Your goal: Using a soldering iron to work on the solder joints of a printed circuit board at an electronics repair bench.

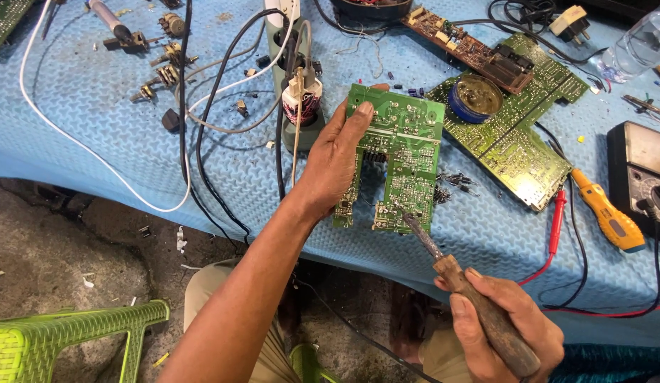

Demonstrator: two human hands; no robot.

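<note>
**Soldering iron tip meeting the lower corner of a hand-held green board**

The left hand [337, 159] is gripping a green circuit board [397, 152] by its left edge, fingers wrapping over the upper corner and the thumb side lying along the board, holding it tilted above the table [96, 142] with the solder side facing up. The right hand [500, 323] is closing fully around the dark wooden handle of a soldering iron [457, 273], and the metal tip is touching the board at its lower right leg, or sitting just above it (the contact itself is too small to judge).

As for progress, the work looks to be in the middle: the iron is being applied to one spot, while the rest of the board's joints are showing no sign I can read either way. A small cluster of loose dark components [454, 183] is lying on the table just right of the board, which may be parts already pulled off or waiting to go on; I cannot tell which.

Nearby, a round tin of flux paste [475, 98] is sitting on a larger green board [518, 145], and a yellow tester screwdriver [608, 213] is lying beside a multimeter [642, 177] at the right edge.
</note>
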